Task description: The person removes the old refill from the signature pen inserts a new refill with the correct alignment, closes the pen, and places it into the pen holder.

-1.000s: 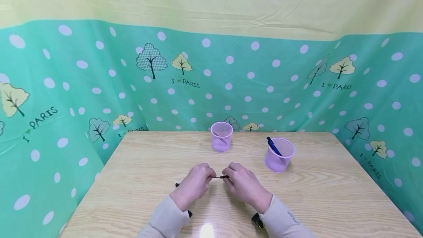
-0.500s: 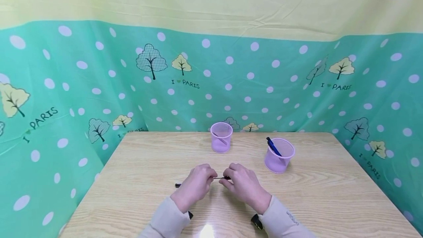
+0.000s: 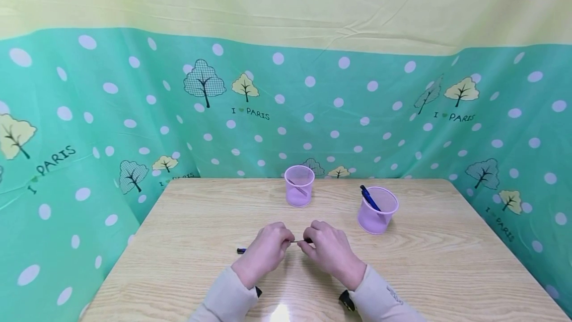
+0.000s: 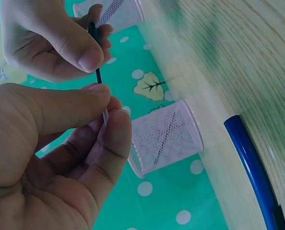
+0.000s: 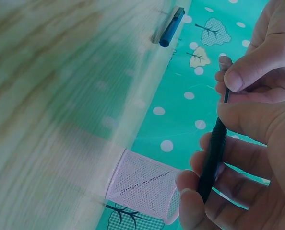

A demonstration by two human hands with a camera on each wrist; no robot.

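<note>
In the head view my left hand (image 3: 268,247) and right hand (image 3: 328,250) meet above the middle of the table. My right hand grips a black ribbed pen barrel (image 5: 213,160). A thin dark rod, seemingly a pen refill (image 4: 99,75), runs from it to my left hand. The left thumb and fingers pinch that refill, whose pale end shows between the fingertips in the left wrist view. Most of the refill is hidden by fingers. On the table beneath my left wrist lies a blue pen (image 4: 253,172); only its dark end shows past the hand in the head view.
A lilac mesh pen cup (image 3: 298,197) stands at the back, with a thin stick-like item inside. Another lilac mesh cup (image 3: 373,221), right of my hands, holds a blue pen (image 3: 370,199). The wooden table (image 3: 192,212) ends at a polka-dot curtain (image 3: 308,98).
My right fingertips have shifted slightly left and now cover the black barrel end that showed earlier. The visible gap between the hands is smaller. The cups stay put.
</note>
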